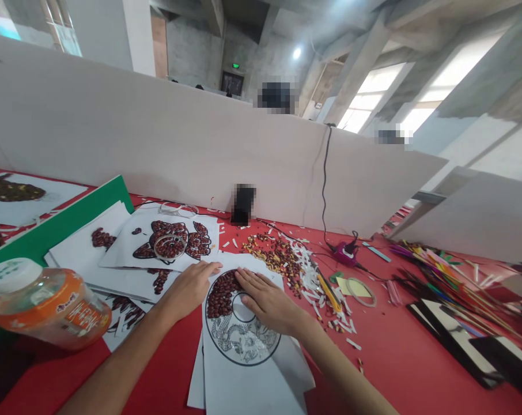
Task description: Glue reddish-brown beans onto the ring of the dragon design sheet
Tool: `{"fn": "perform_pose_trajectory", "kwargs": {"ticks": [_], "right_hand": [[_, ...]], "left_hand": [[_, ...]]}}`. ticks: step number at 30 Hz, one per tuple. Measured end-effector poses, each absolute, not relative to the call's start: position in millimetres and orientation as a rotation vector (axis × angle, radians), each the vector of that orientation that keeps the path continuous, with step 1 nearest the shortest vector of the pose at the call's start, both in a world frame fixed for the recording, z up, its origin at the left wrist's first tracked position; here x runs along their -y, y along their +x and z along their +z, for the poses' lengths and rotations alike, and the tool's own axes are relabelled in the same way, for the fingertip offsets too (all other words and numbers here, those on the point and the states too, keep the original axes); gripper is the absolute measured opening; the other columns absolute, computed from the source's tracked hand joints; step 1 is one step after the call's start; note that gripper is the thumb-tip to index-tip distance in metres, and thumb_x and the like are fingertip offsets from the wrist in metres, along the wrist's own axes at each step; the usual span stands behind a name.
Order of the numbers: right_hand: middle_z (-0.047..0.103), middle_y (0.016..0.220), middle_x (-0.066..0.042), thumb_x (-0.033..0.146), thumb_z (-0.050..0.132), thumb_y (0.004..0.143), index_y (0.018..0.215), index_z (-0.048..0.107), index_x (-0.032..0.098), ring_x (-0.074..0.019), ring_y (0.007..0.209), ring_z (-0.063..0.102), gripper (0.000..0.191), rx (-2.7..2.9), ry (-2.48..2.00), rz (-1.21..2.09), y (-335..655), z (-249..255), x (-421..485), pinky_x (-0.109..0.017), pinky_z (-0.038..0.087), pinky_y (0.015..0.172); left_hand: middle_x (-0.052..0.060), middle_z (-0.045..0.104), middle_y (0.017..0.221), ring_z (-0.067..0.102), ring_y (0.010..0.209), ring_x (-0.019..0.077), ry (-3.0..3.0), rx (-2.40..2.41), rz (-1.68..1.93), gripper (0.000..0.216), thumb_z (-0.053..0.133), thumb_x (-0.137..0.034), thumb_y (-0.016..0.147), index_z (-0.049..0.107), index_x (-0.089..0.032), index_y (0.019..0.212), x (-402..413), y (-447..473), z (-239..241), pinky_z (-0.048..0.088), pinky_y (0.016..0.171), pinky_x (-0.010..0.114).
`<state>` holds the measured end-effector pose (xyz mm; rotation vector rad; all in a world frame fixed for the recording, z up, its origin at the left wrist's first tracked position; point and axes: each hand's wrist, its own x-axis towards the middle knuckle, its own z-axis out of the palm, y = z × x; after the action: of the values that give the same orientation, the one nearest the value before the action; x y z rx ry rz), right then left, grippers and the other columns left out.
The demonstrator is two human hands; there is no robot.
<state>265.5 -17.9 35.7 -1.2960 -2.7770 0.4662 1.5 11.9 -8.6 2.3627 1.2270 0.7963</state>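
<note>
A sheet of paper (244, 386) in front of me carries a printed ring-shaped drawing (244, 340) with fine patterned lines. Dark red beans (220, 300) cover its upper left part in a dense layer. My right hand (272, 302) lies flat over the upper right of the ring, fingers stretched, its fingertips at the edge of the beans. At the sheet's upper left edge rests my left hand (194, 288), its fingers extended to the right and nothing visible in them. What lies under either palm is hidden.
Left are bean-covered animal pictures (170, 239), a green board (114, 193) and an orange-labelled bottle (49, 305). Loose kernels (278, 259), white paper strips (306, 271), a yellow cutter (329, 293), a tape roll (361, 292) and a purple power socket (345, 253) lie right. A white partition (178, 150) stands behind.
</note>
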Motion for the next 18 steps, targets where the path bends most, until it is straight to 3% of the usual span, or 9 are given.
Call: {"fn": "perform_pose_trajectory", "kwargs": {"ticks": [4, 13, 18], "right_hand": [[0.02, 0.168, -0.002, 0.046, 0.03, 0.11, 0.164, 0.02, 0.023, -0.0198, 0.156, 0.018, 0.059, 2.734, -1.316, 0.412, 282, 32, 28, -0.043, 0.023, 0.128], [0.037, 0.162, -0.002, 0.038, 0.034, 0.109, 0.157, 0.039, 0.026, -0.0219, 0.151, 0.034, 0.049, 2.657, -1.387, 0.178, 274, 23, 34, -0.05, 0.032, 0.124], [0.038, 0.162, -0.003, 0.038, 0.034, 0.11, 0.156, 0.04, 0.027, -0.0208, 0.15, 0.035, 0.048, 2.6, -1.372, 0.208, 274, 21, 37, -0.045, 0.035, 0.122]], "left_hand": [[0.006, 0.068, 0.12, 0.063, 0.113, 0.0206, 2.361, -1.215, 0.804, 0.054, 0.039, 0.004, 0.087, 0.055, -0.023, 0.131, -11, 2, -7, 0.048, 0.102, 0.037], [0.006, 0.069, 0.12, 0.063, 0.113, 0.0207, 2.383, -1.217, 0.82, 0.053, 0.04, 0.003, 0.088, 0.055, -0.023, 0.132, -9, 3, -6, 0.049, 0.1, 0.037], [0.007, 0.069, 0.12, 0.062, 0.114, 0.021, 2.401, -1.215, 0.825, 0.053, 0.04, 0.002, 0.088, 0.055, -0.023, 0.132, -9, 4, -4, 0.049, 0.101, 0.038]]}}
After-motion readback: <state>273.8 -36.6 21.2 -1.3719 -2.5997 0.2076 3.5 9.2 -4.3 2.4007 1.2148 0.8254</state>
